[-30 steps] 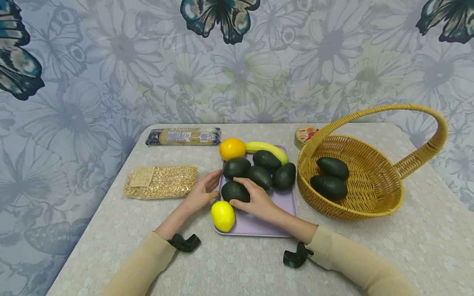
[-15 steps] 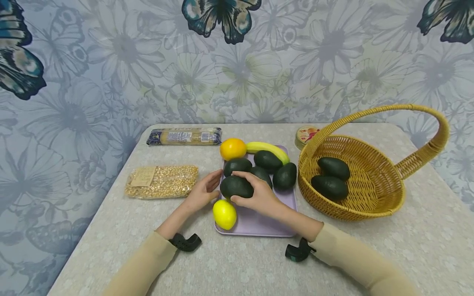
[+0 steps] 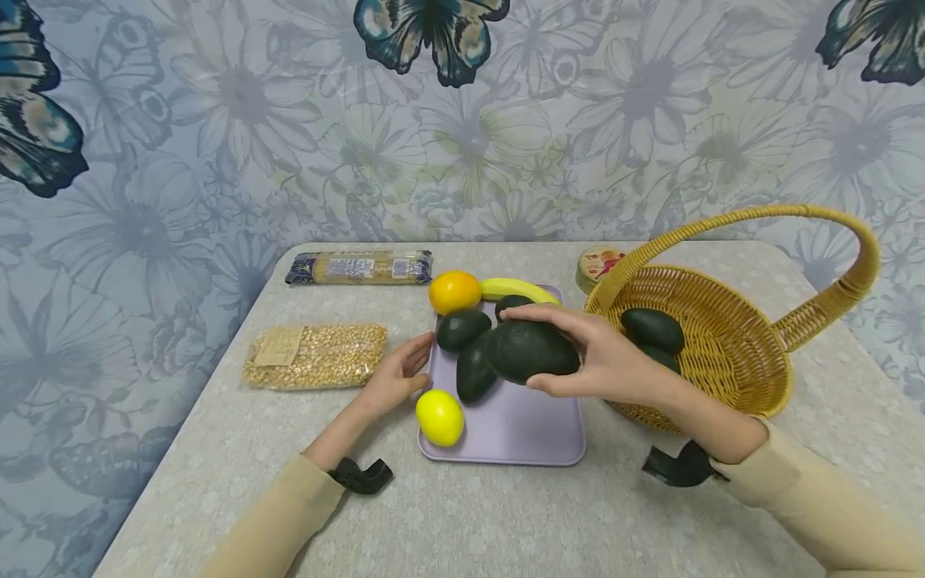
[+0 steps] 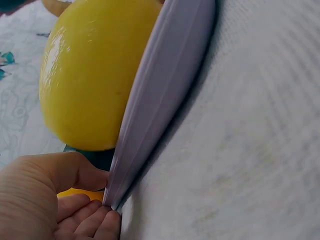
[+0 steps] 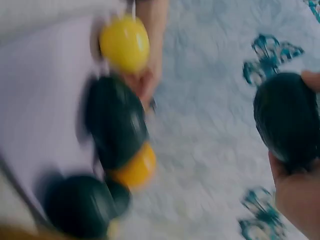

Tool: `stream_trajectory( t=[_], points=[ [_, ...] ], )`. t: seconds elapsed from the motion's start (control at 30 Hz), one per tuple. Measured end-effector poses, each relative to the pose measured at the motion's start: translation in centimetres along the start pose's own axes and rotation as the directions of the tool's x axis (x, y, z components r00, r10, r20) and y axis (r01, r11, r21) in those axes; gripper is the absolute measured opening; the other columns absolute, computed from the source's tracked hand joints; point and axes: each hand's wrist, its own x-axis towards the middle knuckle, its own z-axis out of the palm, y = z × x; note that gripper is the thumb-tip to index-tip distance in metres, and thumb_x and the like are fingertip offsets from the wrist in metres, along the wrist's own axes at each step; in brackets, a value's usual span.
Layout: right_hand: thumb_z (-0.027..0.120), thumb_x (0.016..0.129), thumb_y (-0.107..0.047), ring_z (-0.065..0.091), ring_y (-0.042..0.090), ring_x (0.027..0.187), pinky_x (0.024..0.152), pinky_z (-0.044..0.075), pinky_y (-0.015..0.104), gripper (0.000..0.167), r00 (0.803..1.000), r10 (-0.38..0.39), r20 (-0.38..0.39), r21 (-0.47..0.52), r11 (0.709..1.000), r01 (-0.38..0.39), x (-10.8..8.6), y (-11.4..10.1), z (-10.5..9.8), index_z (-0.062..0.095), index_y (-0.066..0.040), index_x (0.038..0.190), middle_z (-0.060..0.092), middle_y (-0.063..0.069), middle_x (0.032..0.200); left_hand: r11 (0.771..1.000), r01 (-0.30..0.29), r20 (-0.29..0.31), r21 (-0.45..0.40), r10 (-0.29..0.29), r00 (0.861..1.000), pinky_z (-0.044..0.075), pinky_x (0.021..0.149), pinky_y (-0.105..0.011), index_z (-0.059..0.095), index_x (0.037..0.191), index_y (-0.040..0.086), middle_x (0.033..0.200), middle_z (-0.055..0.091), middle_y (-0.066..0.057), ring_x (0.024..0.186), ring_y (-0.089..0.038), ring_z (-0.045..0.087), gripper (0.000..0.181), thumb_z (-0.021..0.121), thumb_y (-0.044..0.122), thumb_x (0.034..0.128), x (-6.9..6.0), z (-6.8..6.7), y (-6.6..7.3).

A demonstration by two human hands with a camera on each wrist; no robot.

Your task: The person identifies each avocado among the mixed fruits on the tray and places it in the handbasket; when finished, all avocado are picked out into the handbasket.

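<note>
From where I stand, the person's right hand [image 3: 607, 357] grips a dark green, pebbly-skinned oval avocado [image 3: 535, 352], thumb curled along its near side and fingers over the far side. That avocado hangs above a shallow rectangular lilac tray [image 3: 527, 429], and the right wrist view shows a gap between it and the fruit below. The left hand [image 3: 396, 377] rests against the left rim of the tray, its thumb and fingers spread apart rather than clamped together.

On the tray, a dark avocado [image 3: 474, 373] slants towards the near side, and another [image 3: 462, 329] lies just behind it. A third [image 3: 511, 303] shows only partly past the right hand. A glossy yellow lemon [image 3: 439, 417] sits at the near left corner, a round orange [image 3: 454, 292] at the far left one, and a yellow banana [image 3: 516, 289] along the far edge.

To the right stands a golden wicker basket [image 3: 744, 361] with a tall arched handle; inside are two more avocados [image 3: 653, 331], the nearer one partly hidden by the right hand.
</note>
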Motion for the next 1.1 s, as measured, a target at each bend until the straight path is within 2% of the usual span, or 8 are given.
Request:
stream_trajectory(
  t=[0.13,0.23,0.47,0.6,0.7,0.77,0.93,1.1],
  points=[
    [0.08,0.071,-0.004,0.049,0.018,0.121,0.091,0.049,0.025,0.072,0.997,-0.073,0.002,-0.158,0.985,0.073,-1.7,-1.1,-3.9,0.05,-0.009,0.136,0.052,0.002,0.136,1.0,-0.012,0.008,-0.01,0.012,1.0,0.028,0.11,-0.038,0.025,0.144,-0.009,0.149,0.025,-0.025,0.135,-0.035,0.027,0.067,0.05,-0.016,0.0826,0.1,-0.1,0.0],
    [0.082,0.065,0.002,0.051,0.016,0.116,0.084,0.05,0.019,0.077,0.998,-0.066,-0.001,-0.206,0.977,0.064,-3.2,-1.5,-6.4,0.052,-0.007,0.135,0.054,0.005,0.133,1.0,0.005,0.003,-0.008,-0.005,1.0,0.028,0.11,-0.035,0.025,0.145,-0.007,0.15,0.025,-0.022,0.136,-0.033,0.028,0.067,0.051,-0.016,0.0834,0.1,0.0,0.2],
    [0.073,0.068,0.018,0.045,0.018,0.123,0.09,0.049,0.019,0.076,0.994,0.099,0.037,-0.031,0.995,-0.098,-7.1,0.0,-9.8,0.044,0.003,0.137,0.047,0.015,0.138,0.999,0.042,0.012,-0.024,-0.042,0.999,0.027,0.11,-0.04,0.023,0.144,-0.011,0.149,0.023,-0.026,0.135,-0.037,0.026,0.067,0.05,-0.018,0.0829,-0.3,0.1,1.8],
    [0.068,0.076,0.015,0.042,0.015,0.127,0.092,0.047,0.018,0.072,0.977,0.2,0.077,0.0,0.98,-0.2,-9.2,1.5,-10.9,0.04,0.001,0.141,0.044,0.013,0.141,0.998,0.06,0.019,-0.003,-0.06,0.998,0.027,0.11,-0.043,0.022,0.142,-0.014,0.148,0.022,-0.029,0.135,-0.041,0.025,0.066,0.05,-0.018,0.0825,-0.5,0.3,3.2],
    [0.068,0.079,0.01,0.04,0.01,0.128,0.092,0.044,0.014,0.07,0.964,0.253,0.079,-0.051,0.967,-0.25,-10.8,2.6,-11.4,0.04,-0.002,0.142,0.045,0.011,0.14,0.998,0.06,0.019,0.0,-0.06,0.998,0.027,0.11,-0.043,0.022,0.142,-0.015,0.148,0.021,-0.029,0.135,-0.041,0.025,0.066,0.05,-0.017,0.0829,-0.5,0.3,3.2],
    [0.069,0.08,0.005,0.042,0.006,0.125,0.09,0.045,0.013,0.069,0.949,0.307,0.07,-0.091,0.949,-0.3,-11.8,3.3,-11.7,0.041,-0.005,0.142,0.047,0.007,0.14,0.999,0.05,0.015,-0.013,-0.049,0.999,0.027,0.11,-0.042,0.022,0.143,-0.014,0.148,0.022,-0.028,0.135,-0.04,0.025,0.066,0.05,-0.018,0.0832,-0.4,0.3,2.5],
    [0.068,0.086,-0.006,0.044,-0.001,0.12,0.084,0.05,0.021,0.062,0.88,0.46,0.118,-0.087,0.887,-0.453,-13.9,5.0,-12.3,0.043,-0.012,0.142,0.047,-0.001,0.139,0.999,0.032,0.003,-0.018,-0.032,0.999,0.028,0.11,-0.037,0.024,0.145,-0.008,0.15,0.023,-0.023,0.136,-0.034,0.027,0.068,0.051,-0.017,0.0837,0.0,0.1,0.6],
    [0.067,0.085,-0.007,0.041,0.0,0.121,0.086,0.048,0.021,0.058,0.87,0.46,0.177,-0.08,0.888,-0.453,-14.9,6.3,-12.0,0.047,-0.012,0.139,0.048,0.003,0.138,1.0,0.03,-0.007,-0.006,-0.03,1.0,0.03,0.109,-0.034,0.027,0.145,-0.005,0.15,0.026,-0.02,0.135,-0.031,0.03,0.068,0.053,-0.015,0.0831,0.0,0.1,0.0]
  ],
)
